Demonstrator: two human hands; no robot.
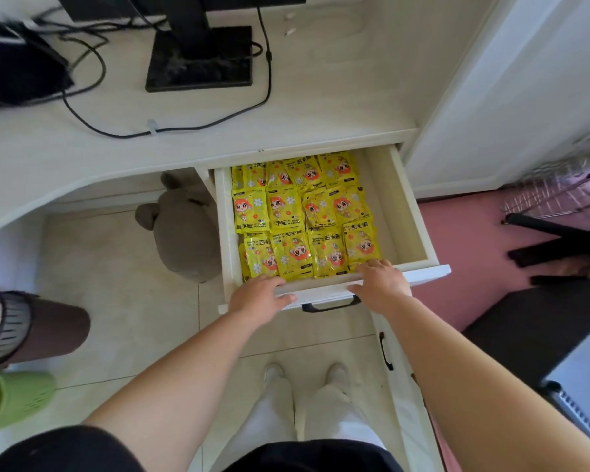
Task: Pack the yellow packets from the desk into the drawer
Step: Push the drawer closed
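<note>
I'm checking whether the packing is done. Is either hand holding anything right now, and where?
No packet is held. Both hands, left hand and right hand, rest on the top of the drawer front, either side of its handle.

Fingertips of both hands (321, 291) hidden behind the drawer's (413, 212) front rim. Back row of yellow packets (300, 216) partly tucked under the desk (321, 107) edge. Monitor (198, 46) cut off by the top edge, only stand and base showing. Dark object (17, 66) at far left blurred, unidentifiable. Small print on the packets too fine to read. Grey plush toy (181, 229) partly masked by the drawer side.
</note>
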